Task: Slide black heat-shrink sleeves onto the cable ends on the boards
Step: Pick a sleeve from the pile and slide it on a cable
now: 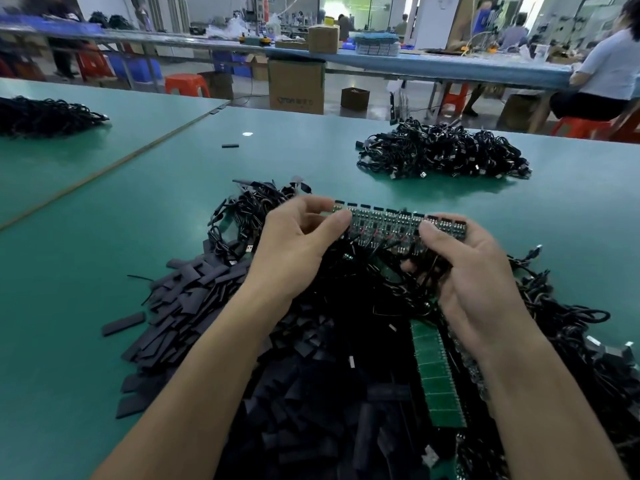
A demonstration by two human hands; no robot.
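A long strip of small circuit boards (pixel 388 221) with black cables soldered to it hangs above the green table, held level between both hands. My left hand (pixel 298 240) pinches its left end between thumb and fingers. My right hand (pixel 464 268) grips its right end, thumb on top, fingers curled under among the cables. A heap of flat black heat-shrink sleeves (pixel 194 306) lies below and left of my left arm. A second green board strip (pixel 438 375) lies in the cable tangle between my forearms.
A pile of black cables (pixel 443 154) sits at the back right of the table (pixel 86 271), another pile (pixel 45 116) at the far left. One loose sleeve (pixel 230 146) lies further back. Cardboard boxes, stools and seated people are beyond the table.
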